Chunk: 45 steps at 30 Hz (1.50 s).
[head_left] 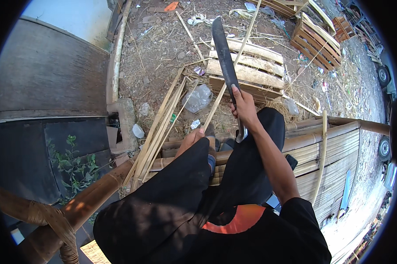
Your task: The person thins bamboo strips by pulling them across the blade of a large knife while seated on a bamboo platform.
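In my right hand [246, 107] is a machete [224, 50], gripped by its handle with the thumb along it. Its long dark blade points up and slightly left. My left hand [191, 141], partly hidden behind my left knee, pinches the lower part of a long, thin bamboo strip [215, 108]. From there the strip slants up to the right and crosses the blade in this view; whether the two touch I cannot tell. Several more bamboo strips [161, 121] lean in a loose bundle left of my left hand.
I sit on a bamboo bench [330, 147] with a pole [322, 154] lying across it. A slatted wooden crate [248, 66] stands ahead, and another crate [315, 42] farther right. A clear plastic bag [197, 98] lies on the littered ground. Dark panels [49, 66] stand left.
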Each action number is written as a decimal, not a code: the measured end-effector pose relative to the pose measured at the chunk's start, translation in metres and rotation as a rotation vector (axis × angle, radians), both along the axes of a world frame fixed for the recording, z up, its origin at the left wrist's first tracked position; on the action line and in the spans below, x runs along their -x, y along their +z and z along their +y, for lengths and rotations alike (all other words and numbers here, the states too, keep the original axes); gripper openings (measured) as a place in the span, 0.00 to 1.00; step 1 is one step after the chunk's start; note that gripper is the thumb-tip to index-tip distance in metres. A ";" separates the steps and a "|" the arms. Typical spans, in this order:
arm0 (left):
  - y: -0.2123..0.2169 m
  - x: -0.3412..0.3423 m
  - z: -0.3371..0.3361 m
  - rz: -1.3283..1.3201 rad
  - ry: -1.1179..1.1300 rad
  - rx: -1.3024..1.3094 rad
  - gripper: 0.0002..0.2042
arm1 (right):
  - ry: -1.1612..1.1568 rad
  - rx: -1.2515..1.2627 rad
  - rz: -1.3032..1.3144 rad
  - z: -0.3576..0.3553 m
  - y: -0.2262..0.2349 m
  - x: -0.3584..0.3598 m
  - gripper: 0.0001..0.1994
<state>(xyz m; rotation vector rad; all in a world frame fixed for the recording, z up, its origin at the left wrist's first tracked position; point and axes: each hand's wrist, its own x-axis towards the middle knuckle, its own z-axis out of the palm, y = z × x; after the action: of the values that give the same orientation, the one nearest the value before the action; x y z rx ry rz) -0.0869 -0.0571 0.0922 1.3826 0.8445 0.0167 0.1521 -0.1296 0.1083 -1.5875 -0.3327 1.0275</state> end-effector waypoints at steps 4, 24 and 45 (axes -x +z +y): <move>0.024 -0.010 -0.009 0.138 -0.035 -0.207 0.21 | 0.221 0.044 -0.277 -0.019 -0.025 0.023 0.26; 0.075 -0.035 -0.013 0.329 -0.040 -0.383 0.18 | -0.005 -0.008 0.068 -0.001 -0.019 0.003 0.23; 0.078 -0.024 -0.009 0.332 -0.058 -0.306 0.17 | 0.169 0.145 -0.161 0.006 -0.017 -0.025 0.24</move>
<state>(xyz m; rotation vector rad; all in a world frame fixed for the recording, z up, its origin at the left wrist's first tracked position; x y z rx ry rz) -0.0634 -0.0658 0.1701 1.7266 1.1107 -0.1365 0.1768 -0.1236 0.0909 -1.8019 -0.5191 1.0737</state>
